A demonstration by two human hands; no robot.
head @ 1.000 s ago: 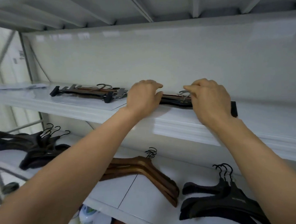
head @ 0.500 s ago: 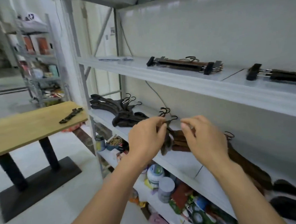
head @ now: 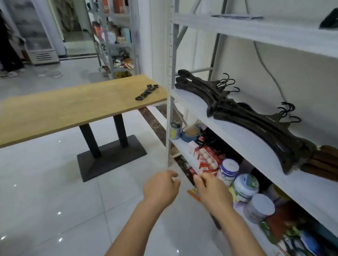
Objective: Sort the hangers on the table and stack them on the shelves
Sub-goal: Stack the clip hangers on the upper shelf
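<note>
One hanger (head: 146,92) is seen on the table (head: 55,114), near the right end of the wooden top, a little above the middle of the frame. It lies flat and slantwise, well apart from both hands. It is dark and slim, and something like clips shows at its ends, though the detail is too small to be sure.

The left hand (head: 161,189) and the right hand (head: 212,191) are held close together in the lower middle of the frame, in front of the lower shelf. Nothing is held in either. The fingers of the left are loosely curled, and those of the right are relaxed and partly straight.

On the middle shelf (head: 249,143), at the right of the frame, two stacks of black hangers (head: 262,128) are laid with hooks toward the wall. Brown wooden hangers (head: 330,164) are stacked just beside them at the right edge. A dark object (head: 332,18) is glimpsed on the top shelf (head: 276,32) in the upper right, but it is cut off and cannot be identified.

The hanger on the table is judged to be light and stiff, so a one-handed lift should be enough. It is best gripped at the middle of its bar, close to the hook, where it should balance. The ends are better avoided, since clips could pinch or snag. The hook is likely to catch on neighbouring hooks when the hanger is stacked.
</note>
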